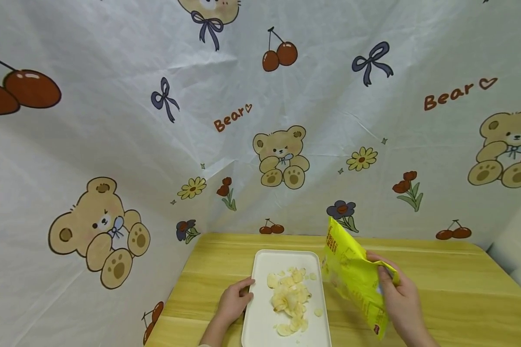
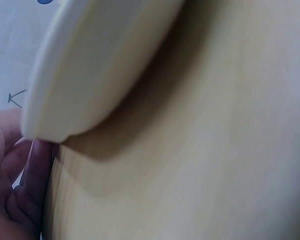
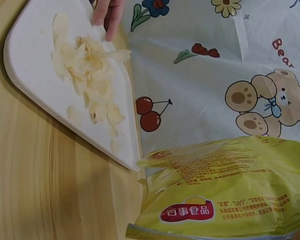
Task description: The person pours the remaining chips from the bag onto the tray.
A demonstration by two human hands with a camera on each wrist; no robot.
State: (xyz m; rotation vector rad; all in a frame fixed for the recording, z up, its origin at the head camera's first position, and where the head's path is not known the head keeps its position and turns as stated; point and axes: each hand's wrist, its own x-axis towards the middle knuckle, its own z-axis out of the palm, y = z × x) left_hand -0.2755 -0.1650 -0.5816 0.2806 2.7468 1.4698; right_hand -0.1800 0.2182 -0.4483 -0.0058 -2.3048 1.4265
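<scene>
A white rectangular tray (image 1: 253,318) lies on the wooden table with a loose pile of potato chips (image 1: 292,296) in its middle. The left hand (image 1: 234,301) holds the tray's left edge; in the left wrist view, fingers (image 2: 36,175) reach beneath the raised-looking rim. To the right of the tray, the right hand (image 1: 401,294) grips a yellow chip bag (image 1: 351,274) by its right edge, thumb on the near side. The bag is tilted, apart from the tray in the head view. Its contents are hidden. In the right wrist view the bag's printed side (image 3: 225,195) shows.
The pale wooden table (image 1: 460,289) extends to the right of the bag. Behind it and at the left hangs a white cloth (image 1: 321,106) printed with bears, cherries, bows and flowers.
</scene>
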